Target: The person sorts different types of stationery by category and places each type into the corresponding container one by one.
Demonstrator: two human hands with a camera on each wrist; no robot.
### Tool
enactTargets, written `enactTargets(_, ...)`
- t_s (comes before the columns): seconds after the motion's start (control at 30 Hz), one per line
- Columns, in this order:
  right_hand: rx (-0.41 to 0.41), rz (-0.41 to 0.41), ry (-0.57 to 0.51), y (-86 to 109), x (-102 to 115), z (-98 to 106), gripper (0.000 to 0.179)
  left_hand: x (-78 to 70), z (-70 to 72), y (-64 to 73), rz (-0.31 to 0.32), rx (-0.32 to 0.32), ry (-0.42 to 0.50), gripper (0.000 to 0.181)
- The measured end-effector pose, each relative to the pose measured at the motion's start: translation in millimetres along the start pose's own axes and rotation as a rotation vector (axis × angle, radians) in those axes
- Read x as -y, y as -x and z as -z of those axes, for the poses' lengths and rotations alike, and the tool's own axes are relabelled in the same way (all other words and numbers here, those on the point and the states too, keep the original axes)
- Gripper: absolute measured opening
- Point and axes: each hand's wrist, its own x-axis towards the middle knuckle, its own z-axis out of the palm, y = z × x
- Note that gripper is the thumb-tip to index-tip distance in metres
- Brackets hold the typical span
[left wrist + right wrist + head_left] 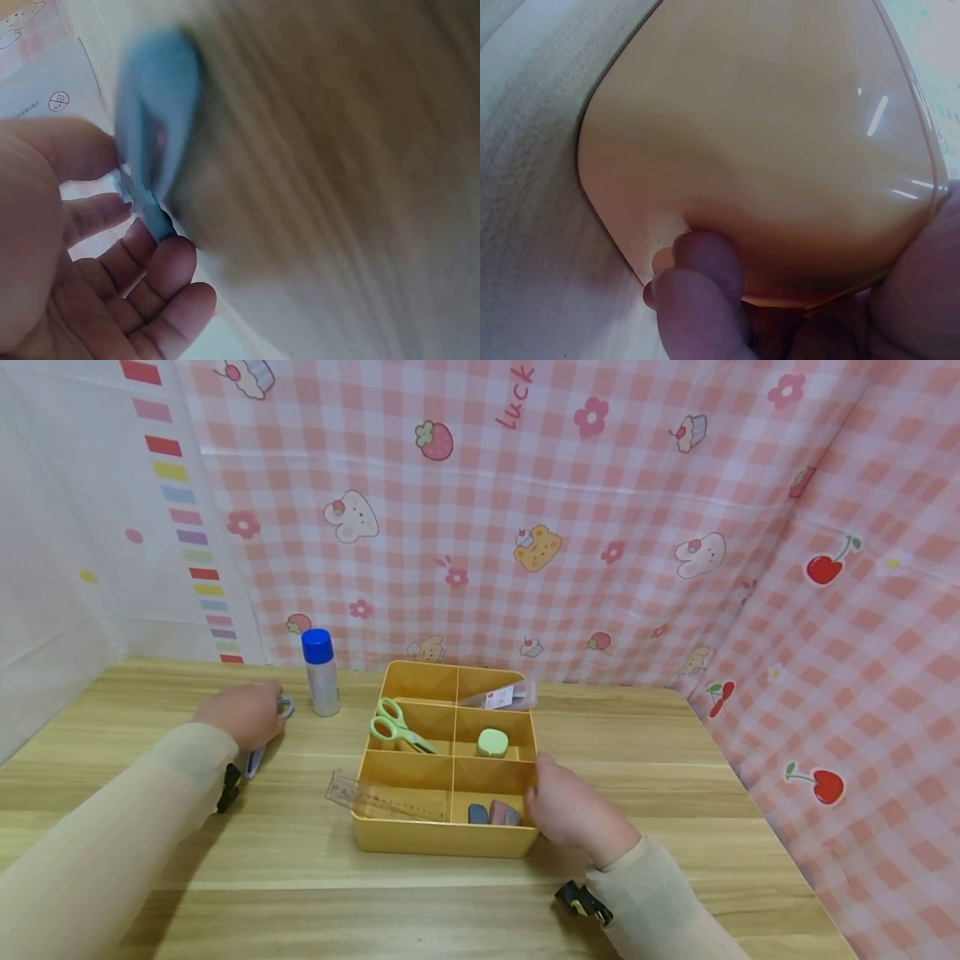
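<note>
On the table stands a yellow organizer box point(442, 839) with several compartments. My right hand point(573, 806) holds its right side, fingertips point(705, 259) against the outer wall and thumb side by the rim. My left hand point(243, 710) pinches a light-blue tool point(161, 90) with a looped end, left of the box; motion blur hides its exact kind. Green scissors point(390, 722) lean in the middle left compartment, and a green rounded case point(492, 742) sits to their right. A clear ruler point(382, 799) sticks out at the front left. Two eraser-like blocks point(495, 813) lie front right.
A glue-stick-like tube point(324, 681) with a blue cap stands upright between my left hand and the box. In the back right compartment, a clear packet point(504, 697) with a white label pokes over the rim. A checked cloth point(465, 527) hangs behind the table.
</note>
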Motion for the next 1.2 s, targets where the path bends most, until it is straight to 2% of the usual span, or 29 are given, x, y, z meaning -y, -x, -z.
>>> enactTargets(0.1,0.003,-0.007,-0.004,-0.1,0.2,-0.1,0.045,2.4,-0.1,0.5,0.014,0.035,0.023,0.039)
enactTargets(0.2,0.001,-0.006,-0.005,-0.1,0.4,-0.2,0.045,4.0,0.1,1.5,0.033,0.045,0.040,0.038)
enactTargets(0.47,-0.002,-0.004,-0.015,-0.5,0.5,-1.5,0.044,12.0,2.5,1.1,0.019,0.015,0.110,0.031)
enactTargets(0.7,-0.013,0.011,0.003,0.5,-0.1,-0.8,0.046,16.5,9.2,3.4,0.009,-0.096,0.230,0.032)
enactTargets(0.83,-0.014,0.016,0.005,0.9,-0.6,-0.9,0.044,14.0,17.2,10.3,-0.019,-0.169,0.255,0.035)
enactTargets(1.2,-0.006,0.024,0.003,0.9,0.1,0.1,0.046,-9.7,38.0,37.6,-0.072,-0.322,0.319,0.039)
